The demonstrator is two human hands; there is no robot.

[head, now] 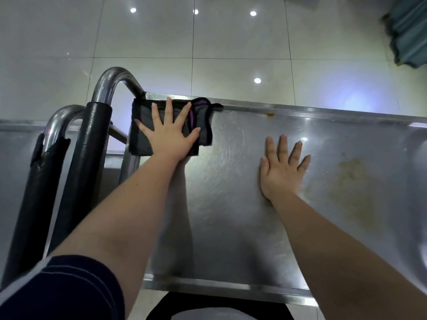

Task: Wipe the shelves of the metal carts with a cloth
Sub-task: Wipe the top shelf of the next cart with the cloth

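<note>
My flat left grip [169, 135] presses the cloth [141, 139] into the shelf [231, 204]'s far-left corner, right grip [282, 167] flat, empty; next, I'd sweep right toward the yellowish stain [351, 181].

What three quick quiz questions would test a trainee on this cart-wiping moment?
1. True or false: the right hand presses the cloth.
2. Fill in: the yellowish stain lies to the ___ of the right hand.
3. Where on the shelf is the cloth? A) far corner beside the handle B) near edge C) over the stain
Key: 1 false, the left hand presses it; 2 right; 3 A.
</note>
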